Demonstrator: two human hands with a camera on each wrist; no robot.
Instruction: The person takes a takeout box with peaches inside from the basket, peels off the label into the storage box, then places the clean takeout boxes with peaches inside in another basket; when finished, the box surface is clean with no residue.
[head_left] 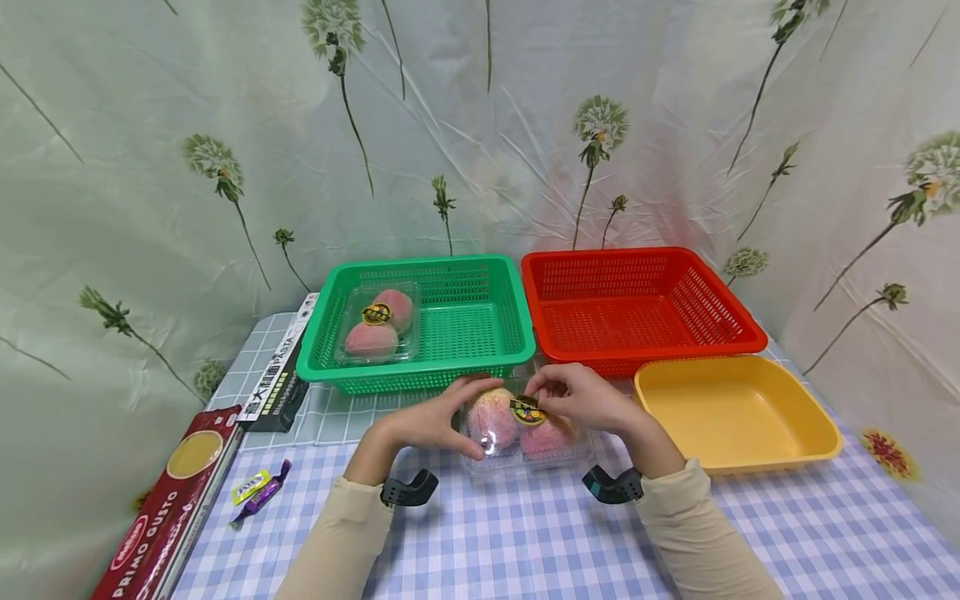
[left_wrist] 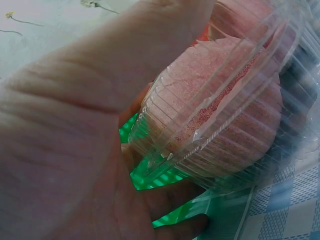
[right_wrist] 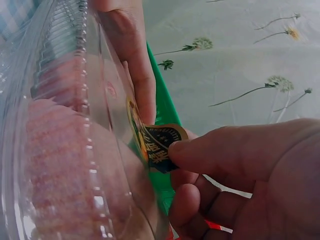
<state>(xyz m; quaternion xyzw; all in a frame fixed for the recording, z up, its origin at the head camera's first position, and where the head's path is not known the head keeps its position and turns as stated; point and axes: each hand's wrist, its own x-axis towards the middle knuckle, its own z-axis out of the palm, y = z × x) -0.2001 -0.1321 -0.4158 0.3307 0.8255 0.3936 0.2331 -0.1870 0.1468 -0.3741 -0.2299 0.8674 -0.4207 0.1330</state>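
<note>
I hold the clear clamshell box on the table, just in front of the green basket. My left hand is curled round its left end, fingers over the lid and thumb at the near side. My right hand pinches the gold-and-black sticker on the lid, and the right wrist view shows the sticker's edge lifted off the plastic.

Handling judgement: the box looks light, thin-walled and ribbed, so it will flex and crackle under pressure. The two pink peach-like pieces inside look soft and easily bruised. I judge the safest hold to be the stiffer rim and end walls, not the lid centre. The smooth plastic is likely slippery, so I keep it supported on the table.
</note>
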